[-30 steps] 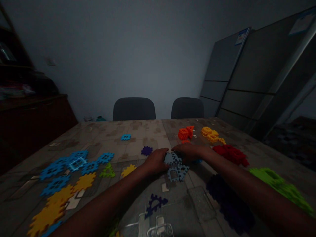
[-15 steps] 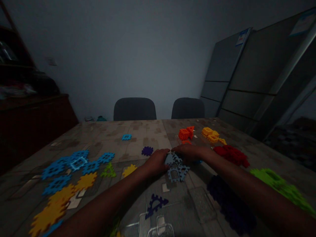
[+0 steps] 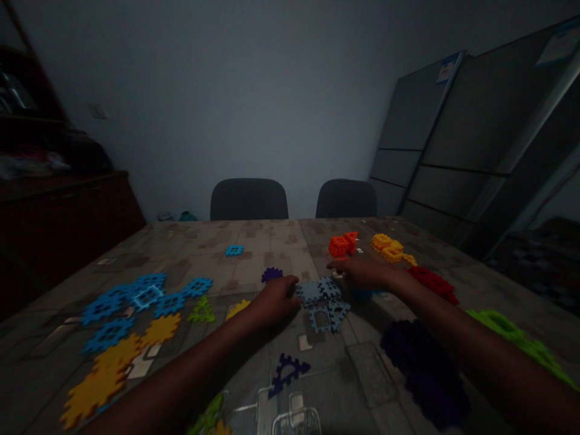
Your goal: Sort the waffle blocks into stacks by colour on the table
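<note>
A group of grey interlocking toothed plates (image 3: 312, 293) lies flat on the table in front of me, some solid and some with openings. At its left edge is my left hand (image 3: 276, 300), with fingers and thumb apart; whether it touches the plates I cannot tell. My right hand (image 3: 365, 272) hovers beyond the plates' right side, fingers stretched toward the left and nothing visible in them. Behind that hand sits a cluster of orange pieces (image 3: 342, 245). A dark blue piece (image 3: 362, 294), partly hidden, is under the right hand. One purple square plate (image 3: 272, 275) rests just past my left hand.
On the left are blue window plates (image 3: 170, 304), yellow plates (image 3: 97, 386) and a green triangle (image 3: 202, 310). A purple triangle (image 3: 287, 371) lies nearer me. Yellow (image 3: 387, 246), red (image 3: 435, 284), dark purple (image 3: 426, 374) and green (image 3: 521, 341) piles line the right. Two chairs (image 3: 249, 199) stand behind.
Both hands have come off the middle of the grey plates. My left hand drew back left, and my right hand moved right and slightly away, uncovering more of the plates.
</note>
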Motion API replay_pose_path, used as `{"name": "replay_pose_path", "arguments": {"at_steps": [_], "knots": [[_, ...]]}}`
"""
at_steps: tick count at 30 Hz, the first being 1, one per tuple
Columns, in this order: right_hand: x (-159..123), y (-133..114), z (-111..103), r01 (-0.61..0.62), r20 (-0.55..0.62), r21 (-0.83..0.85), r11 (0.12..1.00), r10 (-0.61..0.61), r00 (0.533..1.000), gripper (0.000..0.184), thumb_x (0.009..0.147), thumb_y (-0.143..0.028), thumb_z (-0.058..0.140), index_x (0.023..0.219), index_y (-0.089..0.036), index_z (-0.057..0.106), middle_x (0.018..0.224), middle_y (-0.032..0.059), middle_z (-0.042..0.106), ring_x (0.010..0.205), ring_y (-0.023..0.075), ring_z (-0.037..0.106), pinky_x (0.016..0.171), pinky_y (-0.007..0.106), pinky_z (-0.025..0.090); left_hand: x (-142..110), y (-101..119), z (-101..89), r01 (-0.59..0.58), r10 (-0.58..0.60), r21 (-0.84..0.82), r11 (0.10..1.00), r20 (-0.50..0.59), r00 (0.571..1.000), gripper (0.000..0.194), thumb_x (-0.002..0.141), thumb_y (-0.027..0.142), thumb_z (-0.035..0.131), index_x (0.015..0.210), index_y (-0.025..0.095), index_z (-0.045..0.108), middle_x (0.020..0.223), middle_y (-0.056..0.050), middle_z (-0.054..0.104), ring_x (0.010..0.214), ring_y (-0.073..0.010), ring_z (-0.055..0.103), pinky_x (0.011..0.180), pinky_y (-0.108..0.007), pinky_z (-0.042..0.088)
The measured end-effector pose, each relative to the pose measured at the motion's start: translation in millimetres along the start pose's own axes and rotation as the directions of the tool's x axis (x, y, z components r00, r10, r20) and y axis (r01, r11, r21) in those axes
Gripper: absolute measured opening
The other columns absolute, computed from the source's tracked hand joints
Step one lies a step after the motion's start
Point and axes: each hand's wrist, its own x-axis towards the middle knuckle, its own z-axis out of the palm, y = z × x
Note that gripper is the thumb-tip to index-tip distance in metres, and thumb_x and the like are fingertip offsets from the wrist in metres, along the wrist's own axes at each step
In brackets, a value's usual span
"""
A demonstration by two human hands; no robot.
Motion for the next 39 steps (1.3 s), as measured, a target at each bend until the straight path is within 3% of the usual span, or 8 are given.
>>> {"name": "replay_pose_path", "arguments": {"at_steps": [4,9,12,17,23,27,33,39], "knots": [[-2,-5,7,-0.059,0.031,-0.01,0.998,0.059,0.998,0.065,0.077,0.002,0.05,0.139,-0.016,0.052,0.13,0.0155,0.065,0.115,0.0261,0.063,0.089,0.03,0.049,-1,5,3.4,-0.007,0.007,-0.019,1.0,-0.001,1.0,0.018,0.077,0.013,0.058,0.094,0.016,0.064,0.09,-0.005,0.072,0.087,-0.0213,0.066,0.074,-0.027,0.048],[0,-12,11,-0.084,0.04,-0.012,0.996,0.085,0.996,0.061,0.079,-0.003,0.051,0.139,-0.017,0.052,0.131,0.0165,0.063,0.117,0.0266,0.062,0.09,0.029,0.048,-1,12,5.1,-0.016,0.016,-0.013,1.0,0.002,1.0,0.021,0.078,0.013,0.058,0.098,0.014,0.065,0.094,-0.007,0.073,0.089,-0.0227,0.067,0.076,-0.028,0.05],[0,-14,10,-0.096,0.036,-0.005,0.995,0.096,0.995,0.059,0.082,-0.006,0.052,0.14,-0.017,0.052,0.133,0.0166,0.062,0.12,0.0272,0.06,0.091,0.029,0.047,-3,15,3.6,-0.021,0.021,0.017,1.0,-0.007,1.0,0.031,0.078,0.014,0.06,0.108,0.015,0.065,0.108,-0.01,0.072,0.101,-0.0253,0.066,0.088,-0.032,0.05],[1,-15,10,-0.125,0.024,-0.001,0.992,0.125,0.992,0.059,0.081,-0.004,0.051,0.138,-0.017,0.053,0.133,0.0162,0.062,0.122,0.0278,0.058,0.092,0.03,0.047,0,27,6.7,-0.055,0.059,0.081,0.995,-0.051,0.997,0.05,0.082,0.021,0.062,0.131,0.014,0.055,0.137,-0.017,0.058,0.128,-0.0309,0.051,0.109,-0.041,0.036],[-1,-22,10,-0.153,0.033,-0.016,0.988,0.153,0.988,0.054,0.081,-0.004,0.053,0.134,-0.015,0.054,0.128,0.0174,0.065,0.118,0.0282,0.061,0.089,0.029,0.047,24,56,13.7,-0.121,0.121,0.09,0.989,0.007,0.993,0.047,0.079,0.036,0.07,0.122,0.019,0.062,0.119,-0.013,0.069,0.111,-0.0329,0.063,0.1,-0.041,0.046],[-3,-27,9,-0.167,0.039,-0.008,0.986,0.167,0.985,0.039,0.087,-0.011,0.057,0.125,-0.017,0.059,0.124,0.0141,0.067,0.113,0.0247,0.063,0.087,0.027,0.048,36,64,14.5,-0.144,0.14,0.069,0.987,0.054,0.989,0.046,0.082,0.041,0.07,0.121,0.019,0.061,0.114,-0.01,0.071,0.099,-0.0276,0.068,0.093,-0.042,0.05],[-1,-29,10,-0.206,0.022,0.009,0.979,0.206,0.978,0.029,0.095,-0.027,0.06,0.123,-0.017,0.059,0.122,0.009,0.065,0.108,0.0228,0.063,0.091,0.043,0.051,43,59,15.2,-0.171,0.169,0.024,0.985,0.08,0.982,0.046,0.083,0.039,0.068,0.124,0.018,0.061,0.116,-0.01,0.071,0.101,-0.0258,0.068,0.091,-0.037,0.052],[-8,-24,7,-0.227,-0.061,0.006,0.974,0.227,0.972,0.042,0.086,-0.007,0.055,0.127,-0.013,0.059,0.122,0.0167,0.067,0.112,0.0244,0.063,0.085,0.028,0.047,37,30,4.8,-0.108,0.108,0.01,0.994,-0.02,0.994,0.045,0.083,0.028,0.062,0.127,0.018,0.06,0.126,-0.01,0.068,0.122,-0.0283,0.058,0.103,-0.035,0.044]]}}
